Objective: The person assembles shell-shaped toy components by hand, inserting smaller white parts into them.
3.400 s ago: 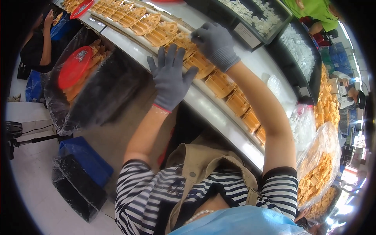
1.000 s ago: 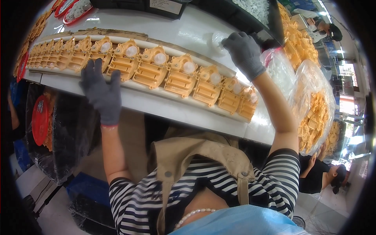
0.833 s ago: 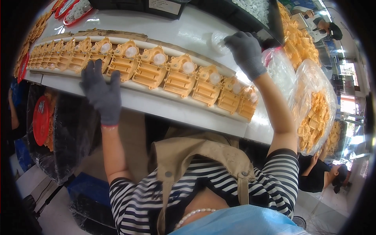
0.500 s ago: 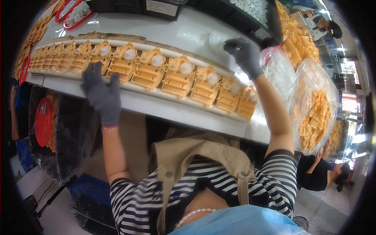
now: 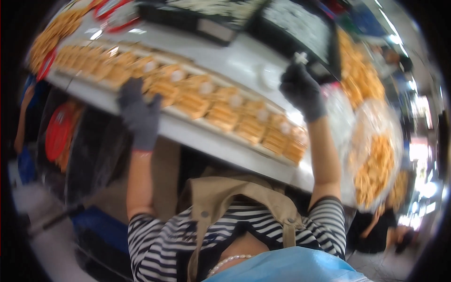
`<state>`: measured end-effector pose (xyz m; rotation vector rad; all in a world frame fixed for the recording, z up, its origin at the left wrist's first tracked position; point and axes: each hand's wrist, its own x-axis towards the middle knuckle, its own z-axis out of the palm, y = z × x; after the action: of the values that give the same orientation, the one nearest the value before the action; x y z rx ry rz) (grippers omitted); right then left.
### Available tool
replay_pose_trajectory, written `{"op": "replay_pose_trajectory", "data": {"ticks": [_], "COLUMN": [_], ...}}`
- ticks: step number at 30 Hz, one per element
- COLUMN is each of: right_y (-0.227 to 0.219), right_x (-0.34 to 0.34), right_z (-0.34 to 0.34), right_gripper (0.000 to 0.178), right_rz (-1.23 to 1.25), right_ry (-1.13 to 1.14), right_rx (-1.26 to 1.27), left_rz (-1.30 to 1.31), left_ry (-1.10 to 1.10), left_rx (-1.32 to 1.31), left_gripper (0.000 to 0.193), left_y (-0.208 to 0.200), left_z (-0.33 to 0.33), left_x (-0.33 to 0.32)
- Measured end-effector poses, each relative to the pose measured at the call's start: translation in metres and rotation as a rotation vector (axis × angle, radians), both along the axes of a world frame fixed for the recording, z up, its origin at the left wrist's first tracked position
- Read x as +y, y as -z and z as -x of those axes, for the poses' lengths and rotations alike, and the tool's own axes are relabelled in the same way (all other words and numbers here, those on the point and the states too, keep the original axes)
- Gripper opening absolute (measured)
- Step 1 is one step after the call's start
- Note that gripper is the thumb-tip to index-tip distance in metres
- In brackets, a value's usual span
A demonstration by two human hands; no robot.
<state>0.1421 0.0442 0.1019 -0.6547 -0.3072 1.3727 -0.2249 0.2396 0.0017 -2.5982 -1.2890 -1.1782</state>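
A long row of orange-yellow plastic housings (image 5: 221, 115) lies on a pale rail along the white table, many with a round translucent part in them. My left hand (image 5: 137, 110), in a grey glove, rests against the near side of the row, fingers apart, holding nothing. My right hand (image 5: 303, 89), gloved too, is closed near the black bin of white parts at the back right. A small cross-shaped white plastic piece (image 5: 300, 58) shows at its fingertips, pinched there. Beside that hand a round translucent white thing (image 5: 268, 77) sits on the table. Motion blurs the details.
A black bin (image 5: 324, 70) of small white parts stands behind my right hand, with another black bin (image 5: 216, 30) to its left. Red trays (image 5: 120, 27) are at the far left. Clear bags of orange parts (image 5: 373, 174) stand at the right. Other people are farther off.
My right hand has moved from beside the round translucent thing toward the bin and now pinches a white piece. The view has turned, and the left hand still lies by the row.
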Motion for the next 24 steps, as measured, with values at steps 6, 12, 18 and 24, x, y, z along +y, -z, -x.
{"op": "replay_pose_trajectory", "data": {"ticks": [6, 12, 18, 24], "right_y": [-0.021, -0.017, 0.005, 0.007], "right_x": [0.105, 0.221, 0.277, 0.284], "right_z": [0.087, 0.187, 0.207, 0.215], "right_gripper": [0.033, 0.031, 0.012, 0.009], "right_rz": [0.106, 0.004, -0.429, -0.575], "right_ry": [-0.335, -0.266, 0.214, 0.088], "right_rx": [-0.678, -1.472, -2.560, -2.802], "left_rz": [-0.030, -0.091, 0.036, 0.031], "left_ry": [-0.052, -0.243, -0.229, -0.216], "left_rx": [-0.102, 0.014, 0.014, -0.030], "left_gripper": [0.063, 0.061, 0.060, 0.061], "left_y": [-0.020, -0.020, -0.022, -0.017], "left_z": [-0.003, 0.017, 0.014, 0.016], "left_x": [-0.008, 0.030, 0.030, 0.036]}}
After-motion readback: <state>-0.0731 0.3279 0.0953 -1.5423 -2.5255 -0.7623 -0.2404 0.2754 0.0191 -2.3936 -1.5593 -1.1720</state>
